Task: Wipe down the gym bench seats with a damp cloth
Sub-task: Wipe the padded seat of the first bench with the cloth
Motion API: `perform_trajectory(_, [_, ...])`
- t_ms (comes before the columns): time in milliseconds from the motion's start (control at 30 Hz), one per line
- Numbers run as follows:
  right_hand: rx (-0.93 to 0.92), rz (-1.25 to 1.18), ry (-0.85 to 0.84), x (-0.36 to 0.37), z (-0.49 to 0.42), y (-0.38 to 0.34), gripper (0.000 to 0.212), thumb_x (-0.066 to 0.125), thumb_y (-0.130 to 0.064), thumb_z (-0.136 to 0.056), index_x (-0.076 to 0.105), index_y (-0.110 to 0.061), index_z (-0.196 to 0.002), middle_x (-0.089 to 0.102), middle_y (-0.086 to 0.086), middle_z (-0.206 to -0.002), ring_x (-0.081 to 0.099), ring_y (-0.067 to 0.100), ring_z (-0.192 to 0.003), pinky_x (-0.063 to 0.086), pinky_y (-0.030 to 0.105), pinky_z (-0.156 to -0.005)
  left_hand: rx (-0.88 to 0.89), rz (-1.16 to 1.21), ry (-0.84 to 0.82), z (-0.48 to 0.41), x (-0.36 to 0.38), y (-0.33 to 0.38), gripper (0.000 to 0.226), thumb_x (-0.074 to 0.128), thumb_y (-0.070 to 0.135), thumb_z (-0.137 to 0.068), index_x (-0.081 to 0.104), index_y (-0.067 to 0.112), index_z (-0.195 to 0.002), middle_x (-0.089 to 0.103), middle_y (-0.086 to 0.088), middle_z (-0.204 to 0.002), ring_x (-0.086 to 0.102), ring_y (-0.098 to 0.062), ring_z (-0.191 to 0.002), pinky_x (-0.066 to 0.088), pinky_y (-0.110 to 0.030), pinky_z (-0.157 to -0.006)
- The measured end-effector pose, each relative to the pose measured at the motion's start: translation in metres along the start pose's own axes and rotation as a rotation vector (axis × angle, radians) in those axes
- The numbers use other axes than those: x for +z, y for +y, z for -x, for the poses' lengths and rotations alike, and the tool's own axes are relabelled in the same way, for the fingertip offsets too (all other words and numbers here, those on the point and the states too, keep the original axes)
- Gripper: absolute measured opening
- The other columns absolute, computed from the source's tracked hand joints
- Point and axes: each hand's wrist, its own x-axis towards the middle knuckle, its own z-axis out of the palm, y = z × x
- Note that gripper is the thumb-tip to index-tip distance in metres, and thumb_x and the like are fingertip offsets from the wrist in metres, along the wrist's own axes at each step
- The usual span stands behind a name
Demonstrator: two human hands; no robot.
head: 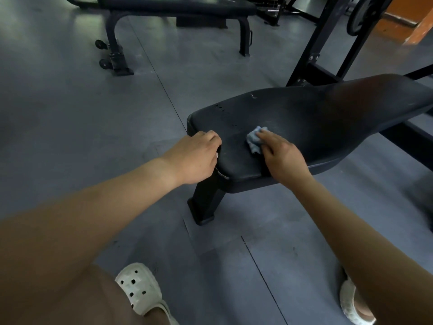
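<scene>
With the right hand pressing the bunched blue cloth onto the desk pad's near end and the left hand curled over its 9 o'clock edge, the small wad risks leaving unwiped streaks toward 2 o'clock.

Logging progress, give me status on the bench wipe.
Left hand braced on bench seat corner. Right hand pressing blue cloth on seat. Nothing in the way.

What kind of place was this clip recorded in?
Most likely a gym: a black padded bench seat, a second black flat bench behind it, a weight plate on a dark steel rack, grey rubber flooring.
</scene>
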Motion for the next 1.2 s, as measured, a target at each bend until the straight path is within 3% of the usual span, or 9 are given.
perform_trajectory(67, [-0.016, 0.044, 0.074, 0.005, 0.005, -0.003, 0.034, 0.050, -0.003, -0.098, 0.066, -0.008, -0.128, 0.066, 0.012, -0.130, 0.057, 0.028, -0.127, 0.041, 0.030, -0.102, -0.003, -0.020, -0.006, 0.003, 0.001, 0.003, 0.038, 0.038, 0.026, -0.108, 0.048, 0.009, -0.141, 0.045, -0.004, -0.149, 0.051, -0.023, -0.129, 0.052, -0.043, -0.094])
perform_trajectory(167, [-0.123, 0.081, 0.072, 0.015, 0.015, -0.025, 0.029, 0.049, -0.002, -0.093, 0.067, -0.006, -0.116, 0.069, 0.013, -0.116, 0.063, 0.032, -0.113, 0.049, 0.046, -0.098, -0.017, -0.022, -0.012, 0.004, 0.000, 0.004, 0.039, 0.038, 0.026, -0.108, 0.047, 0.008, -0.142, 0.045, -0.005, -0.151, 0.049, -0.023, -0.132, 0.052, -0.044, -0.095])
perform_trajectory(300, [-0.251, 0.023, -0.022, 0.025, 0.041, -0.055, 0.042, 0.047, -0.017, -0.096, 0.064, -0.015, -0.134, 0.063, 0.003, -0.140, 0.056, 0.027, -0.131, 0.047, 0.051, -0.106, -0.008, -0.001, -0.011, 0.002, -0.001, 0.006, 0.038, 0.044, 0.022, -0.105, 0.049, 0.008, -0.139, 0.048, -0.008, -0.147, 0.052, -0.024, -0.129, 0.053, -0.040, -0.094])
perform_trajectory(467, [-0.395, 0.026, -0.092, 0.013, 0.038, -0.035, 0.036, 0.055, -0.026, -0.101, 0.064, -0.021, -0.136, 0.060, -0.005, -0.144, 0.053, 0.017, -0.132, 0.046, 0.043, -0.103, -0.016, -0.003, -0.021, 0.001, -0.001, 0.007, 0.039, 0.046, 0.018, -0.102, 0.049, 0.007, -0.140, 0.047, -0.008, -0.149, 0.051, -0.024, -0.131, 0.052, -0.042, -0.096])
perform_trajectory(667, [-0.121, 0.146, 0.192, 0.006, 0.037, -0.002, 0.025, 0.060, -0.021, -0.093, 0.069, -0.013, -0.115, 0.071, 0.003, -0.116, 0.062, 0.031, -0.106, 0.046, 0.043, -0.085, 0.001, 0.014, -0.019, 0.007, 0.001, 0.004, 0.042, 0.042, 0.024, -0.107, 0.046, 0.010, -0.147, 0.042, -0.004, -0.155, 0.045, -0.023, -0.140, 0.048, -0.044, -0.105])
perform_trajectory(767, [-0.039, 0.155, 0.199, 0.014, 0.040, -0.018, 0.023, 0.056, -0.025, -0.095, 0.066, -0.015, -0.113, 0.068, 0.004, -0.114, 0.056, 0.030, -0.103, 0.042, 0.041, -0.083, 0.005, 0.021, -0.015, 0.008, 0.001, 0.003, 0.042, 0.042, 0.026, -0.107, 0.048, 0.011, -0.145, 0.044, -0.004, -0.153, 0.046, -0.023, -0.137, 0.048, -0.045, -0.104])
perform_trajectory(867, [-0.193, 0.139, 0.145, 0.022, 0.052, -0.039, 0.027, 0.052, -0.028, -0.098, 0.066, -0.015, -0.117, 0.065, 0.001, -0.121, 0.055, 0.026, -0.105, 0.044, 0.042, -0.085, 0.006, 0.013, -0.004, 0.006, -0.001, 0.005, 0.040, 0.043, 0.027, -0.106, 0.050, 0.011, -0.142, 0.048, -0.005, -0.147, 0.051, -0.024, -0.130, 0.051, -0.045, -0.099])
perform_trajectory(1067, [-0.443, 0.093, 0.063, 0.019, 0.062, -0.028, 0.036, 0.051, -0.027, -0.107, 0.060, -0.015, -0.140, 0.058, -0.001, -0.143, 0.053, 0.021, -0.128, 0.043, 0.036, -0.102, 0.042, 0.001, 0.012, 0.000, -0.001, 0.022, 0.037, 0.046, 0.022, -0.102, 0.052, 0.014, -0.137, 0.052, -0.008, -0.136, 0.057, -0.024, -0.115, 0.053, -0.042, -0.090])
perform_trajectory(1200, [-0.387, 0.165, 0.124, 0.001, 0.058, 0.019, 0.038, 0.050, -0.025, -0.107, 0.057, -0.013, -0.143, 0.057, 0.004, -0.146, 0.054, 0.024, -0.132, 0.043, 0.040, -0.106, 0.074, 0.012, 0.019, -0.003, -0.001, 0.037, 0.037, 0.045, 0.028, -0.105, 0.052, 0.015, -0.139, 0.051, -0.005, -0.139, 0.055, -0.024, -0.119, 0.052, -0.045, -0.095])
